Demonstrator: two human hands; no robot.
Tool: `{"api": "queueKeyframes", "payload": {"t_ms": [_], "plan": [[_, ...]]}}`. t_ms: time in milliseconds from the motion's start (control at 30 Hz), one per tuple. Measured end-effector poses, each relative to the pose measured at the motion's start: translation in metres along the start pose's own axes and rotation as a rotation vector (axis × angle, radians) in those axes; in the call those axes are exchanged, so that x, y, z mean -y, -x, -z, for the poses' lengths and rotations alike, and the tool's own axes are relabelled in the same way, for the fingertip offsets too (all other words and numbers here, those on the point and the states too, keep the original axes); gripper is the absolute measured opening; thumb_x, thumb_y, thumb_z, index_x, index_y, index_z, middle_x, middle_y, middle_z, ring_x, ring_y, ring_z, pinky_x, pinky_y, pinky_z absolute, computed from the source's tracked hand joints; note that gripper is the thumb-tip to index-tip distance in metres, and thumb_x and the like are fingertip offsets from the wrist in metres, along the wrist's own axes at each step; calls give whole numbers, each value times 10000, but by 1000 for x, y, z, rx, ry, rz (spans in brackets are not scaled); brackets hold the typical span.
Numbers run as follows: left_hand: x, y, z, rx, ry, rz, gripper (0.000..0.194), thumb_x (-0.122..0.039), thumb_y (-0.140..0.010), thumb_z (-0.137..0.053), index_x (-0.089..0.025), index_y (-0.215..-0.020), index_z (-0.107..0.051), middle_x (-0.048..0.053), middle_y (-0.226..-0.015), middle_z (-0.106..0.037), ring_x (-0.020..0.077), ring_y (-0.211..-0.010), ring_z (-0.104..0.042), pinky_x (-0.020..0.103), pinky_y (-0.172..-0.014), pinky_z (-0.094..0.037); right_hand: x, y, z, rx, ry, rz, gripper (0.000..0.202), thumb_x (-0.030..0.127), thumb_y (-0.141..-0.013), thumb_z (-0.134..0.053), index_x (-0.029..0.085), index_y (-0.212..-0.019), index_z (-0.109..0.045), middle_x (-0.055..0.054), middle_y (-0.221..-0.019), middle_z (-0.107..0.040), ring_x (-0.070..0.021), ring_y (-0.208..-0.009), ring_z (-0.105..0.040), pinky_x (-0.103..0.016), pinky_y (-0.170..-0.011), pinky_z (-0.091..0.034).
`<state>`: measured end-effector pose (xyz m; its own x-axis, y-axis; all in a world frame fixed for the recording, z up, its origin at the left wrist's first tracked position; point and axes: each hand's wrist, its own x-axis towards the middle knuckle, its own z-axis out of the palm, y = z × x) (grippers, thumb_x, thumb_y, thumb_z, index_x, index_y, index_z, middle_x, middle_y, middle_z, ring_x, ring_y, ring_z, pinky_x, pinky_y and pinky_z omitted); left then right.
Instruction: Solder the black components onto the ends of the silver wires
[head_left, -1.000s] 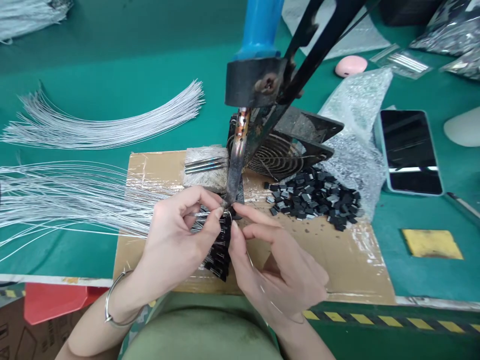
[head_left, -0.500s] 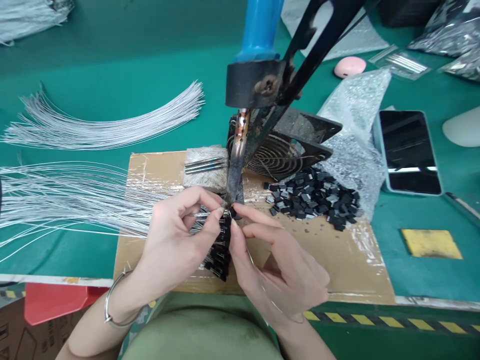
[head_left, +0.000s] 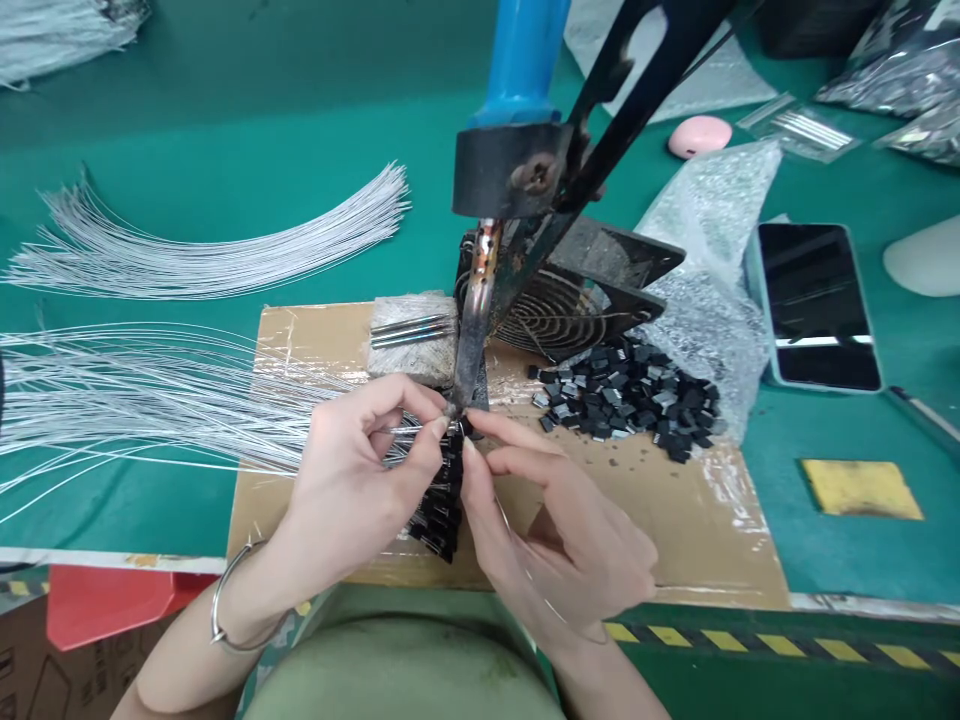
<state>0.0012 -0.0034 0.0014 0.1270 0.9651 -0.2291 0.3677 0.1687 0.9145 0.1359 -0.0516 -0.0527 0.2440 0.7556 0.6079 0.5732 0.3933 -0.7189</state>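
Observation:
My left hand (head_left: 367,470) is closed, thumb and index finger pinching a thin white wire right below the tip of the soldering iron (head_left: 472,330). My right hand (head_left: 555,520) is closed too, its fingertips at the same spot. A thin strand of solder wire (head_left: 551,605) runs across the right palm towards the pinched fingertips. Between the two hands, a small black connector lies near the tip, largely hidden by fingers. Below the fingers is a row of black connectors (head_left: 439,525) with white wires attached. The exact contact at the iron tip is too small to make out.
The iron hangs from a black metal stand (head_left: 600,130). Behind it sits a black fan (head_left: 555,310). Loose black connectors (head_left: 630,395) are heaped on the cardboard (head_left: 675,530). Wire bundles (head_left: 247,250) lie left; a phone (head_left: 817,300) and yellow sponge (head_left: 862,488) lie right.
The right fingertips have shifted very slightly, and a bit more of the black connector shows beside them. Both hands keep their pinch below the iron tip.

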Motion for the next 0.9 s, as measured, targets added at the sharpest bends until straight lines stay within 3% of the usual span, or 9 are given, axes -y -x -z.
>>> {"api": "queueKeyframes", "payload": {"t_ms": [667, 900], "plan": [[3, 2, 3, 5, 3, -16, 95, -150, -871, -686, -181, -781, -680, 37, -854, -734, 181, -815, -703, 260, -648, -505, 3, -2, 0, -8, -16, 8, 233, -13, -814, -799, 180, -908, -707, -77, -900, -850, -197, -758, -837, -260, -767, -708], [4, -1, 2, 11, -6, 26, 80, -164, -835, -711, -179, -764, -678, 41, -838, -741, 168, -751, -675, 256, -600, -471, 1, 6, 3, 56, -118, -190, 214, 26, -866, -759, 222, -928, -700, -58, -1004, -851, -201, -891, -838, -275, -781, -682]]}}
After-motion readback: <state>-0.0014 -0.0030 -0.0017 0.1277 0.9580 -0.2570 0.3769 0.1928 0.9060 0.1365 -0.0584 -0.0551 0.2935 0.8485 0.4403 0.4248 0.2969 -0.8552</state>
